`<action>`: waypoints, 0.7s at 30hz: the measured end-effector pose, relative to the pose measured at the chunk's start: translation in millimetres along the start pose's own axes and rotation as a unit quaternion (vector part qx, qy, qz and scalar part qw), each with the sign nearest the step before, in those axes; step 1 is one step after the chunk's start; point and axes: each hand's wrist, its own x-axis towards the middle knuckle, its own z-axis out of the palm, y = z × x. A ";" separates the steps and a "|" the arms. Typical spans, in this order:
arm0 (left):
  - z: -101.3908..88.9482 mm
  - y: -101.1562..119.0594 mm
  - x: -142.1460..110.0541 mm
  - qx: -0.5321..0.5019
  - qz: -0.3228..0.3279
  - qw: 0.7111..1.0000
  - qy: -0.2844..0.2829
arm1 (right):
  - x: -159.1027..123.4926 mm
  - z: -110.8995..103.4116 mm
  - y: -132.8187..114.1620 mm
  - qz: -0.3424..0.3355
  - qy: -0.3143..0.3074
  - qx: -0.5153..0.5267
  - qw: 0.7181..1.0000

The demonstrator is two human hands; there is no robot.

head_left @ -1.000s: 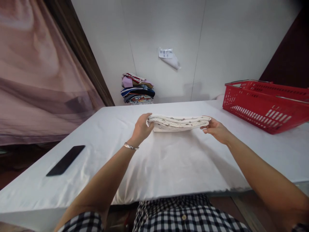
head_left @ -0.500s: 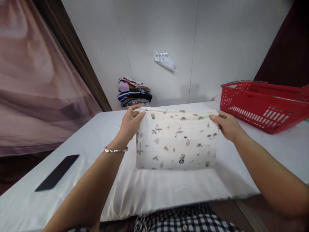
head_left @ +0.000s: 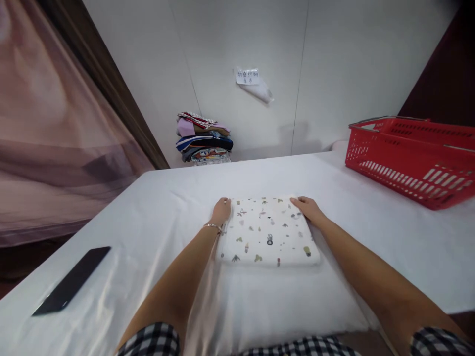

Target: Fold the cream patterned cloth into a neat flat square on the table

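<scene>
Folded cloth [head_left: 267,230] lies flat, long axis side-to-side (left hand [head_left: 221,211] and right hand [head_left: 308,209] holding far corners).

"折叠" plus blurred characters on wall sign [head_left: 247,76]

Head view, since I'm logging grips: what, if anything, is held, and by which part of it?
The cloth, by its far corners: left hand at the left one, right hand at the right.

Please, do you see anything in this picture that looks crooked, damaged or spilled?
On the wall, a whitish sheet hangs slanted below the small written sign, perhaps partly loose. The white tablecloth is wrinkled left of the printed cloth, which looks neatly folded. I see no spill.
</scene>
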 end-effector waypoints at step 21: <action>6.4 -21.2 -1.9 -0.014 0.047 0.999 0.004 | 17.4 7.3 5.1 -0.037 0.087 -0.056 0.994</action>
